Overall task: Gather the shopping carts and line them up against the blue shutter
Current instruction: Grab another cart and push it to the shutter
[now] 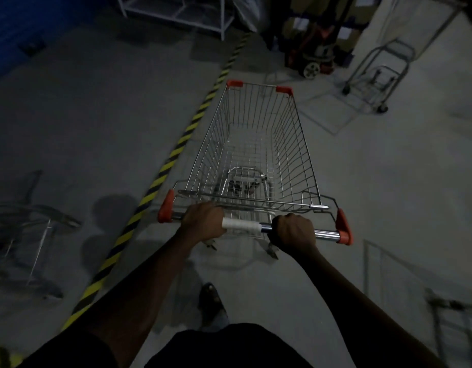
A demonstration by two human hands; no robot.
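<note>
A wire shopping cart (290,144) with orange corner caps stands straight in front of me, its basket empty. Its chrome handle bar (243,226) carries a white sleeve in the middle. My left hand (204,221) grips the bar left of the sleeve. My right hand (294,231) grips the bar to the right of it. The blue shutter (14,25) shows dimly at the far upper left. Another cart (20,229), blurred, lies at the left edge, and part of a wire frame (452,325) shows at the lower right.
A yellow-and-black floor stripe (176,152) runs diagonally left of the cart. A white metal rack (176,11) stands at the back. A red pallet jack (312,57) and a small grey trolley (375,75) stand ahead on the right. My shoe (211,298) is below the handle.
</note>
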